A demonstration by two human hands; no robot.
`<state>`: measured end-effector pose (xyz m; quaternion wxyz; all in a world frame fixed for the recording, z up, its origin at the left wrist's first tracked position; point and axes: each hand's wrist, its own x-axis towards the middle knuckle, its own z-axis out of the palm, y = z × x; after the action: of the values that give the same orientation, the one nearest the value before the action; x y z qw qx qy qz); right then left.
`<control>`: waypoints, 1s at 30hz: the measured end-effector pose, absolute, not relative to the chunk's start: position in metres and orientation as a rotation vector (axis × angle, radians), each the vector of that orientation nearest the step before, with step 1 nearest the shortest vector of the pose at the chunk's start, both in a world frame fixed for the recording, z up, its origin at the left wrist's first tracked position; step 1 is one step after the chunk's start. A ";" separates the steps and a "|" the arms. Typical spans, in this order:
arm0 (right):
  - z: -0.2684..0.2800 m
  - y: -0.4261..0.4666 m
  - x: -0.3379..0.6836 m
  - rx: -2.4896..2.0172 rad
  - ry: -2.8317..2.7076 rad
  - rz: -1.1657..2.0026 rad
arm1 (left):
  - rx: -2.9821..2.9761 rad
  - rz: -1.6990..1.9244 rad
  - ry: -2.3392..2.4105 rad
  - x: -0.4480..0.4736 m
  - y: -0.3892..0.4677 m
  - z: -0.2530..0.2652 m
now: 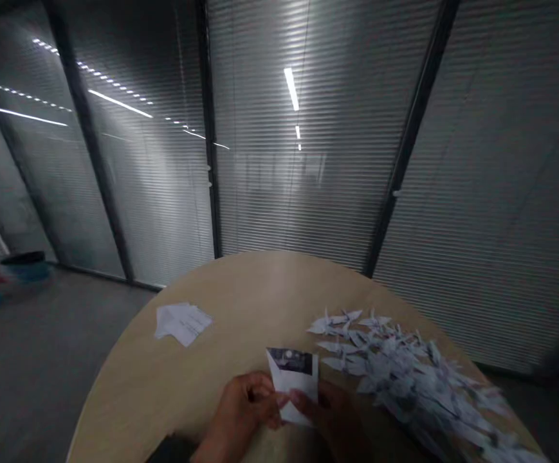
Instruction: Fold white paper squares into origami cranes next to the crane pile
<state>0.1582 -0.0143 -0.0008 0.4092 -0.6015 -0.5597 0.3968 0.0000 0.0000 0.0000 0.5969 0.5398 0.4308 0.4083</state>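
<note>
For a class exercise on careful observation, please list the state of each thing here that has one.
Left hand, closed in a pinch
Right hand, closed in a pinch
Paper, held by both hands, dark printed patch showing
Loose sheets, flat, overlapping
Folded paper shapes, heaped
Blinds, lowered

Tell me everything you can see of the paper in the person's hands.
The paper is a small white piece, thin-looking, with a dark printed panel across its upper part bearing a pale round spot. A slanting line at its left side suggests a fold. Left hand and right hand pinch its lower part, thumbs in front. It shows against the round table; whether it touches the tabletop is unclear.
</note>
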 end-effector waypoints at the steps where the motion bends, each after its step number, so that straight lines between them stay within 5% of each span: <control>1: -0.003 -0.015 0.158 -1.513 -1.397 1.012 | 1.251 0.935 0.993 0.000 0.000 0.001; 30: -0.005 -0.032 0.147 -1.451 -1.202 1.290 | 1.742 1.107 1.136 -0.001 -0.018 0.011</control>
<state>0.1472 -0.0315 -0.0051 0.4161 -0.5778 -0.4787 0.5137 -0.0013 -0.0179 0.0109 0.3828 0.6831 0.4456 0.4339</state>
